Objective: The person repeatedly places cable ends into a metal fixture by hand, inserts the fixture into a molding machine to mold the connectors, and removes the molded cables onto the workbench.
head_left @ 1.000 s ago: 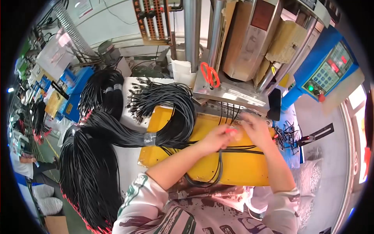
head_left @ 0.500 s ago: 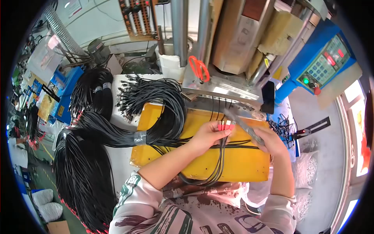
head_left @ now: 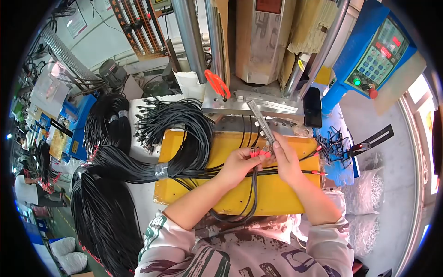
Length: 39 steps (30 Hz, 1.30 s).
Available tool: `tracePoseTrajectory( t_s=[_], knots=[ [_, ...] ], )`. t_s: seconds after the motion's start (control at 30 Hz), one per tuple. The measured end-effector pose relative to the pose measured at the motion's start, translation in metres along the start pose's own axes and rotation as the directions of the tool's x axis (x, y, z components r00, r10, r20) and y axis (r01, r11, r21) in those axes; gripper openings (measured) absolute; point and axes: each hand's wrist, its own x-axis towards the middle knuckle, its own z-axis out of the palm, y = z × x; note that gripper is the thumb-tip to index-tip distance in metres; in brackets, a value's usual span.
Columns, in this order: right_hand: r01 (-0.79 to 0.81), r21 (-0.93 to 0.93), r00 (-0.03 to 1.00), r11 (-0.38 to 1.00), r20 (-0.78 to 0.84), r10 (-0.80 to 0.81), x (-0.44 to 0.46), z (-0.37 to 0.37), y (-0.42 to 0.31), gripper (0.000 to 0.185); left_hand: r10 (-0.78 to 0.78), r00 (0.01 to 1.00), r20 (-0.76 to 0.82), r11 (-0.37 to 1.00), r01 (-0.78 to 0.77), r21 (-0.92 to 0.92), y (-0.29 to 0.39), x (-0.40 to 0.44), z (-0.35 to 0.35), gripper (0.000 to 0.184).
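My left hand [head_left: 240,166] is closed around several black cables near their red ends [head_left: 262,153], above the yellow board [head_left: 226,201]. The cables [head_left: 253,191] hang in a loop below that hand. My right hand [head_left: 287,161] grips the lower end of a narrow metal bar [head_left: 260,121] with small fittings along it. The bar tilts up and left toward the press. Both hands are close together at the red ends; whether these touch the bar is hidden by my fingers. A taped bundle of black cables [head_left: 196,143] lies left of my hands.
Behind the board stands a press with a metal bed [head_left: 221,105], and orange-handled scissors [head_left: 217,84] hang there. A phone [head_left: 313,108] and a blue control panel [head_left: 369,60] are to the right. More black cables [head_left: 104,217] hang at the left.
My right hand has moved left with the metal bar, up to my left hand. My left hand keeps its hold on the cables. The whole view has shifted slightly.
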Motion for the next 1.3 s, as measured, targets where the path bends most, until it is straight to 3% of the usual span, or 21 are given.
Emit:
tracePoseTrajectory(
  t_s=[0.07,0.2,0.3,0.47,0.53,0.63,0.7,0.77,0.87,0.97,1.3],
  knots=[
    [-0.018,0.086,1.000,0.996,-0.015,0.019,-0.001,0.001,-0.004,0.038,0.013,0.999,-0.050,0.999,-0.015,-0.043,0.008,-0.004,0.004,0.021],
    [-0.051,-0.110,0.999,0.993,-0.005,0.051,-0.002,-0.006,-0.017,0.040,0.063,0.996,-0.065,0.998,-0.063,-0.003,0.006,-0.002,0.000,0.022],
    [0.304,-0.430,0.951,0.850,0.091,-0.294,0.001,-0.006,-0.015,0.043,0.078,0.996,-0.048,0.996,-0.076,0.040,0.000,0.000,-0.003,0.022],
    [0.167,-0.391,0.981,0.905,0.158,-0.113,-0.001,-0.006,-0.022,0.045,0.112,0.991,-0.069,0.992,-0.107,0.072,0.000,0.000,-0.004,0.018],
    [0.095,-0.264,0.992,0.960,0.109,-0.068,-0.001,-0.005,-0.018,0.045,0.122,0.989,-0.079,0.990,-0.115,0.080,0.003,-0.001,-0.002,0.017],
    [0.024,-0.213,0.998,0.977,0.066,-0.010,-0.001,-0.009,-0.022,0.044,-0.046,0.995,-0.091,0.974,0.025,-0.224,0.013,-0.003,0.005,0.019],
    [-0.054,-0.237,0.998,0.970,0.023,0.061,-0.003,-0.014,-0.029,0.044,-0.029,0.996,-0.079,0.991,0.018,-0.131,0.014,-0.003,-0.001,0.019],
    [-0.050,-0.313,0.997,0.948,0.036,0.065,-0.004,-0.012,-0.033,0.043,-0.005,0.999,-0.051,0.998,0.008,0.066,0.014,-0.003,-0.009,0.018],
    [-0.039,-0.450,0.997,0.892,0.048,0.067,-0.004,-0.009,-0.034,0.042,0.066,0.997,-0.037,0.994,-0.062,0.093,0.007,0.001,-0.012,0.017],
    [0.088,-0.561,0.993,0.823,0.113,-0.029,-0.005,-0.010,-0.034,0.039,0.085,0.995,-0.051,0.989,-0.078,0.123,0.007,-0.001,-0.013,0.018],
    [0.047,-0.441,0.996,0.896,0.093,-0.006,-0.007,-0.013,-0.026,0.032,0.120,0.986,-0.111,0.988,-0.109,0.108,0.017,-0.002,-0.010,0.043]
  ],
)
